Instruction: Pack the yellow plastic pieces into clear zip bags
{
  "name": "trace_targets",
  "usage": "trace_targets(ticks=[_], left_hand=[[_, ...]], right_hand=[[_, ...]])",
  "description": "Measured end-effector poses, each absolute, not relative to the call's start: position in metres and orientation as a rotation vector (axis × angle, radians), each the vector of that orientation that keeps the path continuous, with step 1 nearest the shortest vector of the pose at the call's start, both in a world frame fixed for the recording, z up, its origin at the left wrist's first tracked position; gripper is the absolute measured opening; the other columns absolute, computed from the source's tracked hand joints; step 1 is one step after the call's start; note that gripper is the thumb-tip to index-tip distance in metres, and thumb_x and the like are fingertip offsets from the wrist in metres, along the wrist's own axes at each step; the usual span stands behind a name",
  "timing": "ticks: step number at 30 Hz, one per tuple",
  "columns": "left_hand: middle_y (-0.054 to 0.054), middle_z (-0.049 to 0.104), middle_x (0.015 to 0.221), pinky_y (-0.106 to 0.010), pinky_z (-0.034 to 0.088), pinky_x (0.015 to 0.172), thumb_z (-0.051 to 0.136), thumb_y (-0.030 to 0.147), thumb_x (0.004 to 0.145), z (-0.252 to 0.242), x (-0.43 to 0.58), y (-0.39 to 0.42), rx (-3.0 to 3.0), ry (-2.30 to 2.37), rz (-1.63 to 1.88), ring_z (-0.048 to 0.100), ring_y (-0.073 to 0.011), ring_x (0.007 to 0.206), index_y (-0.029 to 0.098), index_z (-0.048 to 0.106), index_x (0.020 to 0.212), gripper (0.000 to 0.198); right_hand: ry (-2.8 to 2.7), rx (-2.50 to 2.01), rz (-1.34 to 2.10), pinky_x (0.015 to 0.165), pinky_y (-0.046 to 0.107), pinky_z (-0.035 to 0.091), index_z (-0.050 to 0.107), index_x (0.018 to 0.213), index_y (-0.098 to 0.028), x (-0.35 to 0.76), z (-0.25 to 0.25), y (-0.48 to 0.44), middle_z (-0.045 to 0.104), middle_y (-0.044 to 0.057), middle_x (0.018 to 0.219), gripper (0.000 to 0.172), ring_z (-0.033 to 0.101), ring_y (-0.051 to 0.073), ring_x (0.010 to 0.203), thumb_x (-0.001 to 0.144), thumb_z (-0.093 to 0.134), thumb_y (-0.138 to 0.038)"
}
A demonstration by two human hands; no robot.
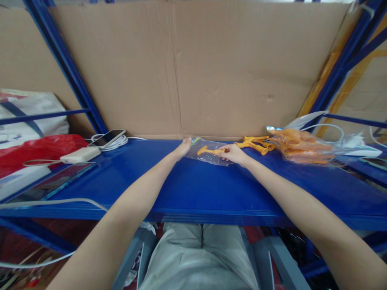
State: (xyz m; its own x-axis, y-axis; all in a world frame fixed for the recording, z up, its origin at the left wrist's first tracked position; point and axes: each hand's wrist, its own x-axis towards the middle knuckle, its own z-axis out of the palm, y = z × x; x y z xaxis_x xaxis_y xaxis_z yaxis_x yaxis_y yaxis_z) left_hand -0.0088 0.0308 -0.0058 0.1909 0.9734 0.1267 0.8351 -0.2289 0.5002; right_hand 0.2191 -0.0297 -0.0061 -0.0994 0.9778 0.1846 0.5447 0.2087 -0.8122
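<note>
My left hand (183, 149) is closed on the left end of a clear plastic zip bag (198, 158), which lies nearly flat on the blue shelf. A yellow-green strip marks the bag's top left corner. Fingers of my right hand (235, 154) pinch the right end of an orange T-shaped plastic piece (207, 150). That piece is over the bag's middle; whether it is inside or on top I cannot tell. Just behind my right hand lie several loose orange plastic pieces (255, 144) with flared ends.
Right of the loose pieces sits a clear bag full of orange pieces (302, 147). A phone (107, 139) rests on a coiled white cable, beside a white power bank (80, 154), a red plastic bag (45, 149) and a tablet (57, 181). Cardboard (211, 72) walls the back.
</note>
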Motion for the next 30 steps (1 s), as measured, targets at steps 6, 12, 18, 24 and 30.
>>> trace_targets(ticks=[6,12,18,24,30], left_hand=[[-0.002,0.019,0.16,-0.033,0.039,0.107,-0.016,0.046,0.092,0.006,-0.001,0.019,1.901,1.611,0.526,0.026,-0.0151,0.144,0.022,0.002,0.156,0.071],[-0.002,0.021,0.159,-0.034,0.043,0.105,-0.018,0.042,0.091,0.011,0.004,0.011,1.942,1.55,0.466,0.035,-0.0155,0.141,0.024,0.002,0.156,0.07],[-0.009,0.024,0.159,-0.035,0.04,0.107,-0.008,0.043,0.096,0.005,0.003,0.018,1.778,1.426,0.693,0.038,-0.0183,0.139,0.021,0.01,0.155,0.065],[-0.008,0.042,0.151,-0.038,0.028,0.115,0.013,0.044,0.099,-0.007,0.007,0.025,2.142,1.243,0.899,0.035,-0.023,0.141,0.016,0.04,0.144,0.059],[-0.004,0.044,0.149,-0.042,0.018,0.118,0.023,0.05,0.096,-0.012,0.001,0.023,2.5,1.31,0.356,0.034,-0.0229,0.142,0.024,0.054,0.134,0.055]], right_hand=[[-1.862,-1.371,0.695,0.054,0.023,0.05,0.075,0.084,-0.015,0.224,-0.003,-0.031,0.072,0.004,0.071,0.01,0.063,0.014,0.061,0.076,0.07,-0.02],[-1.901,-1.252,0.886,0.08,0.029,0.053,0.075,0.087,-0.018,0.222,-0.001,-0.034,0.075,0.006,0.096,0.012,0.068,0.019,0.087,0.075,0.072,-0.019],[-1.889,-1.21,1.034,0.075,0.027,0.052,0.072,0.097,-0.015,0.224,-0.005,-0.032,0.074,0.006,0.094,0.024,0.066,0.017,0.081,0.074,0.067,-0.014],[-1.905,-1.194,1.129,0.089,0.033,0.05,0.073,0.102,-0.016,0.225,-0.009,-0.028,0.074,0.007,0.102,0.027,0.066,0.019,0.092,0.075,0.068,-0.018],[-1.727,-1.159,1.286,0.096,0.032,0.049,0.069,0.111,-0.016,0.227,-0.01,-0.027,0.071,0.008,0.115,0.045,0.067,0.017,0.099,0.069,0.066,-0.002]])
